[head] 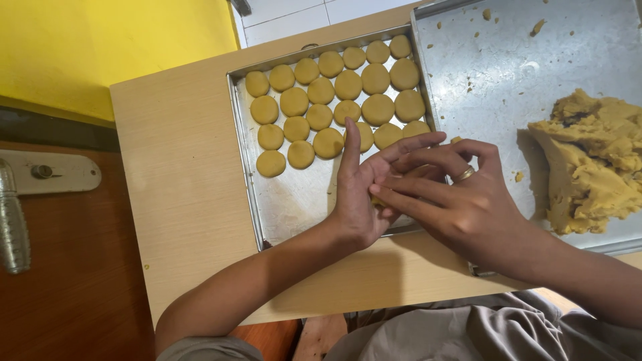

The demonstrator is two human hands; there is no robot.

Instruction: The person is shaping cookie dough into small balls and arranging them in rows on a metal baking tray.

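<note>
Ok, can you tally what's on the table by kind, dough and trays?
Flattened dough rounds in the left tray: 25 (one partly behind a finger)
Metal trays: 2
Large dough lump: 1
Dough piece between left hand and right hand: 1
Total: 29

Bare tray (294,200) floor lies open left of the hands; dough discs (334,87) crowd its far half.

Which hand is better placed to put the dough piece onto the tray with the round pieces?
Probably the left hand. It lies open, palm up, over the baking tray beside the dough rounds, cradling the piece. The right hand presses on it from the side of the dough lump.
</note>
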